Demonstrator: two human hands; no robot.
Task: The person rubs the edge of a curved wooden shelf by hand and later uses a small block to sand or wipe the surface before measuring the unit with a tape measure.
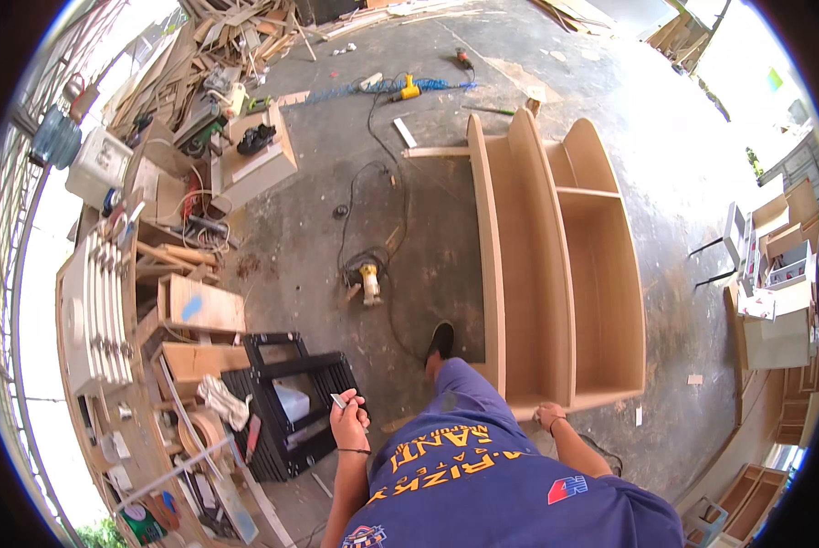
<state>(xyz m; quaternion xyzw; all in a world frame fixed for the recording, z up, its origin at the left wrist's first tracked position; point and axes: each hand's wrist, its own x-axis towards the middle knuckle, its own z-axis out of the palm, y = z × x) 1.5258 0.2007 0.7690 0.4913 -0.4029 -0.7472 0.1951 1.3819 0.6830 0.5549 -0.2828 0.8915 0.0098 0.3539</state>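
My left hand [348,426] is closed around a small flat grey piece [339,400], whose tip sticks out past the fingers; its kind is too small to make out. A bare wooden shelf unit [528,265] with curved ends and several compartments lies on the floor ahead and to the right. At its near edge my right hand [552,418] rests with the fingers curled onto the wood. Left of my left hand stands a stack of black frames [286,406], with a pale object inside the opening.
A yellow-bodied router [370,283] with a trailing cable and a yellow drill [409,89] lie on the concrete floor. Cluttered benches with wood parts [199,306] line the left. Scrap boards [236,41] are heaped at the far left. A white strip [404,133] lies near the shelf unit.
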